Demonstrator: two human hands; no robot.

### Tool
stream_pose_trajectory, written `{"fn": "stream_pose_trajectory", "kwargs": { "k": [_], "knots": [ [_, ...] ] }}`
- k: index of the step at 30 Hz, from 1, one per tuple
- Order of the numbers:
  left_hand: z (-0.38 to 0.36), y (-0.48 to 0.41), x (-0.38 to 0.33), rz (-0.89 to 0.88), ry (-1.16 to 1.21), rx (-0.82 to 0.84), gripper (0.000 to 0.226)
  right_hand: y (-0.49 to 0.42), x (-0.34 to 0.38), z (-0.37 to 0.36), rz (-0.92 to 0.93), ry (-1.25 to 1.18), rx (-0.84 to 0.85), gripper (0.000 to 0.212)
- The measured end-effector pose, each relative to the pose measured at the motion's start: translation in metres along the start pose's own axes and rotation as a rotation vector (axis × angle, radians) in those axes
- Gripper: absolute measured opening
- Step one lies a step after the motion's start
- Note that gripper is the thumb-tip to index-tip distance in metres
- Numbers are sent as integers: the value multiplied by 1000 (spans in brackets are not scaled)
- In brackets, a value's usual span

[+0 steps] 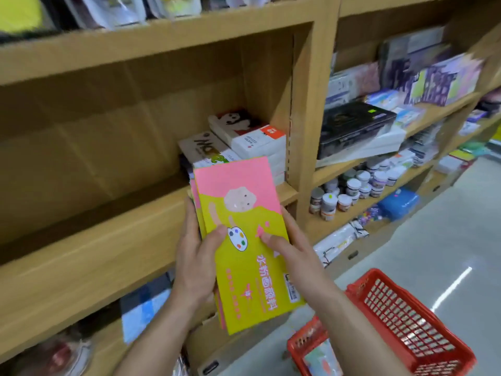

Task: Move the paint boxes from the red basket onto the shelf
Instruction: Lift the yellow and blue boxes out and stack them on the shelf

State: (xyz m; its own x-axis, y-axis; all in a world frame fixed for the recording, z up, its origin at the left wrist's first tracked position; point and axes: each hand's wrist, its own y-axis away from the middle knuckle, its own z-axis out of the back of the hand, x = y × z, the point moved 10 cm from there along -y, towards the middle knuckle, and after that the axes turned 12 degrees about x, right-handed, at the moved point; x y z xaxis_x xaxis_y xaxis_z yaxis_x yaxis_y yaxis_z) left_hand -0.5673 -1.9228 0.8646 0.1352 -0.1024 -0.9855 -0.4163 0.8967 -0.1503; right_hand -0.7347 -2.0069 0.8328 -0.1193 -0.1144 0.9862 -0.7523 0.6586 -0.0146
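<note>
A small stack of flat pink-and-yellow paint boxes [244,226] is held in both hands, tilted, its far end over the front edge of the wooden shelf [89,240]. My left hand [196,251] grips the stack's left side with the thumb on top. On the right edge lies my right hand [287,240], its thumb also on the cover. The red basket [401,321] sits on the floor at lower right, and another paint box [322,359] shows inside it under my right forearm.
White boxes [238,142] are stacked at the right end of the same shelf bay, just beyond the held stack. The bay's left part is bare wood. To the right, paint jars [352,188] and a black case [352,126] fill neighbouring shelves. Grey floor lies at right.
</note>
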Motion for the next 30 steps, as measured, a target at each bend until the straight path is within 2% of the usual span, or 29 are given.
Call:
{"fn": "stream_pose_trajectory", "kwargs": {
  "k": [2, 5, 6, 9, 11, 15, 17, 19, 21, 23, 26, 30],
  "knots": [
    [52, -8, 0, 17, -2, -61, 74, -31, 9, -43, -11, 47, 66, 61],
    [119, -22, 15, 65, 11, -146, 66, -73, 14, -90, -37, 204, 90, 40],
    [136, -27, 21, 75, -2, -165, 60, -86, 13, -101, -57, 254, 88, 40],
    [173, -42, 43, 145, -52, -203, 39, -119, 1, -123, -136, 395, 67, 61],
    [188, -50, 61, 210, -14, -213, 35, -133, -9, -128, -216, 474, 57, 69],
    [190, -61, 78, 380, -34, -127, 61, -150, -23, -127, -324, 478, 81, 36],
    [191, -56, 80, 405, -60, -91, 47, -153, -23, -124, -313, 443, 69, 31],
    [190, -39, 72, 333, -28, -73, 28, -141, -18, -116, -253, 386, -3, 44],
    [184, -4, 67, 281, 38, -74, 21, -114, -19, -110, -195, 349, -38, 45],
    [168, 32, 66, 263, 68, -19, 27, -84, -30, -118, -165, 395, 4, 36],
    [151, 52, 66, 241, -98, -9, 59, -70, -36, -135, -99, 528, 24, 33],
    [149, 18, 69, 250, -252, -24, 58, -111, -33, -140, -137, 609, 50, 19]
  ]
}}
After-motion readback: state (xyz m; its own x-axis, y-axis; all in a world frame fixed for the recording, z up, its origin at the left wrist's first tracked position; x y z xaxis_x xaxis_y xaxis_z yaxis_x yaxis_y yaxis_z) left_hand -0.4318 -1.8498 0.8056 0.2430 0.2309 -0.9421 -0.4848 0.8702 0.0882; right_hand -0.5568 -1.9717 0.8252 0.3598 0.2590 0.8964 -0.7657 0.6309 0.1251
